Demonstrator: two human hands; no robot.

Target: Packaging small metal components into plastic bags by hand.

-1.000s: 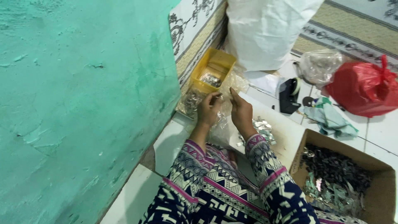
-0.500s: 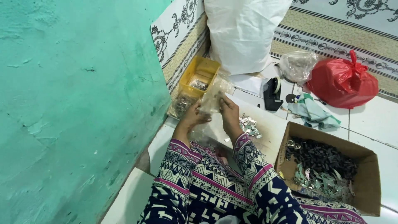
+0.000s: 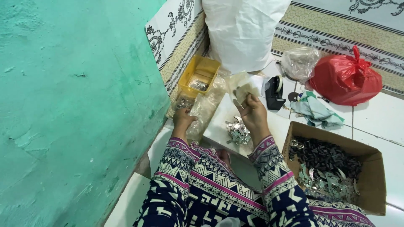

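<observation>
The hands have parted: the right hand [image 3: 251, 110] now grips a small clear plastic packet [image 3: 243, 89] raised above the white board [image 3: 219, 126], while the left hand [image 3: 183, 119] has dropped onto the pile of clear bags [image 3: 205, 107] beside the yellow tray [image 3: 201, 75], fingers closed on one. Half a second ago both hands met over one packet; the heap of small metal pieces [image 3: 237, 131] and the cardboard box [image 3: 370, 172] lie as before.

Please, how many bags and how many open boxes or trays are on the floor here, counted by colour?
White sack: 1
Red bag: 1
Clear bag by the wall: 1
Yellow tray: 1
Brown cardboard box: 1
Total: 5
</observation>
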